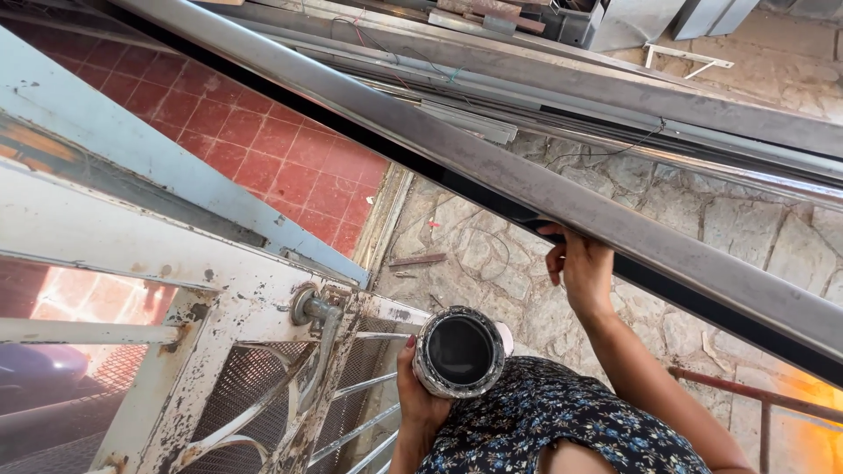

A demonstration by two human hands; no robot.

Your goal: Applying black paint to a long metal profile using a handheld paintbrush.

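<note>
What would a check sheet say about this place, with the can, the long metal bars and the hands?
Surface: grey stone paving; red floor tiles beyond.
Job's things: round paint-spattered can with black inside, tipped toward the camera; long grey steel bar slanting across.
Clutter: rusty metal scrap and small bits on the paving.
Hands: left hand grips the can; right hand touches the bar's underside.
Cables: thin dark wire hanging off the stacked bars.
Surroundings: white peeling metal gate with mesh and lever handle; more stacked metal profiles; rusty railing.
</note>
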